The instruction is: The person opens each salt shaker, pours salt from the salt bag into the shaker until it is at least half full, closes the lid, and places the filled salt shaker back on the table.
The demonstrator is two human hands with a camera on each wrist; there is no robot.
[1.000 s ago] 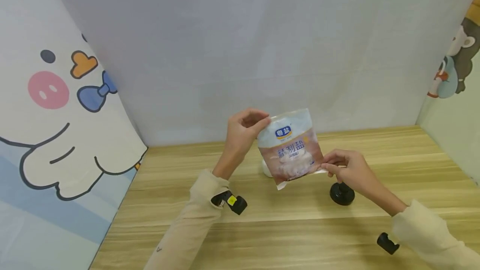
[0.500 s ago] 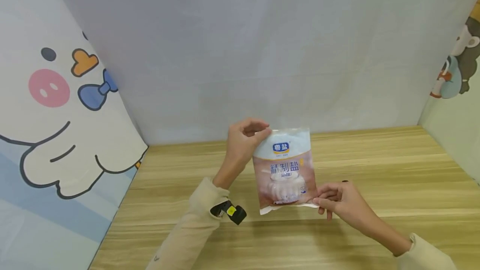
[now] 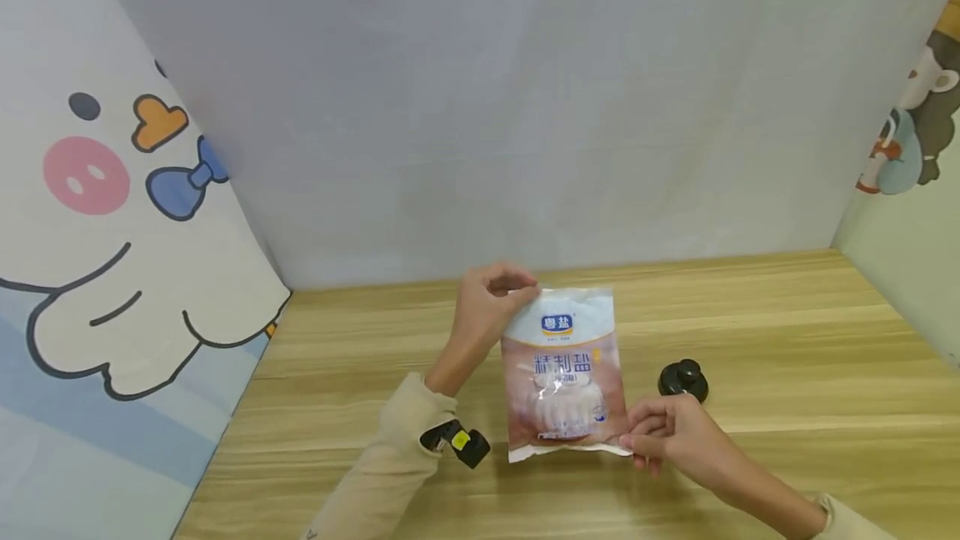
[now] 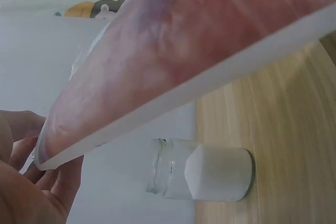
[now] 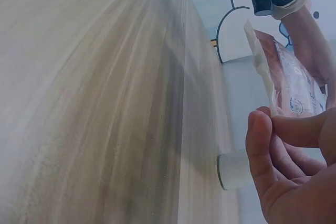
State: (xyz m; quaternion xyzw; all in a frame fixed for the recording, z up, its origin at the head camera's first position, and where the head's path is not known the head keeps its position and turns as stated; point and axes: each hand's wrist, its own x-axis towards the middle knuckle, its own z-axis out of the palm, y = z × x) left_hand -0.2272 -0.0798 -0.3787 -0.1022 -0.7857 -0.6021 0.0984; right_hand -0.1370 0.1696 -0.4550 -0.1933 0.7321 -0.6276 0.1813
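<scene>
A pink and pale-blue bag of salt (image 3: 562, 382) is held above the table, its printed front facing the head camera. My left hand (image 3: 487, 311) pinches its upper left corner between thumb and fingers. At the lower right corner, my right hand (image 3: 671, 436) grips the white sealed edge, which the right wrist view shows between thumb and fingertip (image 5: 260, 124). Behind the bag stands a glass jar (image 4: 202, 170) partly filled with white contents; in the head view the bag hides it.
A round black object with a knob (image 3: 683, 382) sits on the wooden table (image 3: 787, 340) beyond my right hand. A grey cloth backdrop (image 3: 525, 107) rises behind the table, with cartoon-printed panels (image 3: 112, 190) at the sides. A black wrist camera (image 3: 467, 444) sits at my left cuff.
Both hands have brought the bag down and nearer to me. Its earlier tilt has become almost straight in the head view. The grip at both corners is kept.
</scene>
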